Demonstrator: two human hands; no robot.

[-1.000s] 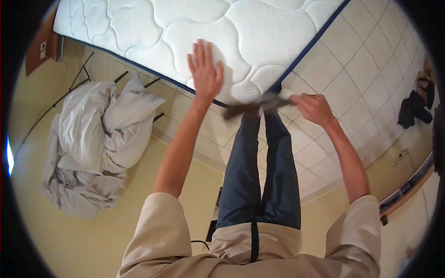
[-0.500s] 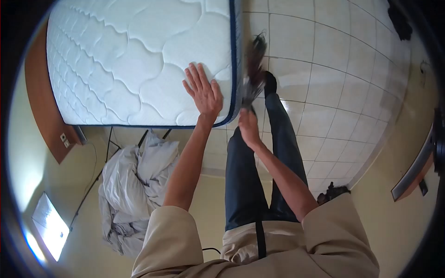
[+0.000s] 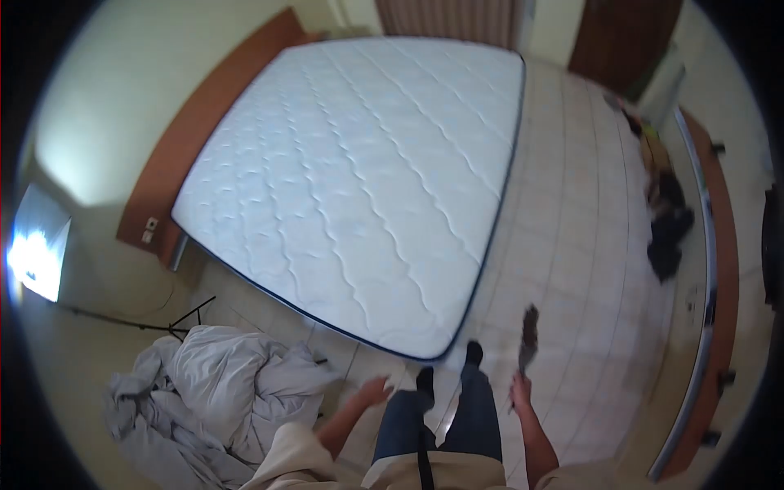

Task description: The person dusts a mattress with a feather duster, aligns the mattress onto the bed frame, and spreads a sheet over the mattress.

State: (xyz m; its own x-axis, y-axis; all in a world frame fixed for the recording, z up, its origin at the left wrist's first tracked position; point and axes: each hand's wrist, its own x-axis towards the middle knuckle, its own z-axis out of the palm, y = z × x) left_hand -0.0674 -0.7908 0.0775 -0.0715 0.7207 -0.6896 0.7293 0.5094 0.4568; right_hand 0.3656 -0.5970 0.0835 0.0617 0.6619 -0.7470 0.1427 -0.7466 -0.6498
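Observation:
A white quilted mattress with a dark blue edge fills the middle of the view. My right hand is closed on the grey handle end of a feather duster, whose brown end points forward over the floor tiles, to the right of the mattress corner. My left hand is off the mattress, just below its near edge, with nothing visible in it; its fingers look small and partly spread. The mattress surface is bare.
Crumpled grey bedding lies at the lower left beside a black stand. A bright lamp is at the left. The wooden headboard borders the mattress. Dark items lie along the right wall, near a long wooden shelf.
The view has lifted and widened to show the whole mattress. My left hand has come off the mattress. My right hand has moved the duster away from the mattress side, out to the right.

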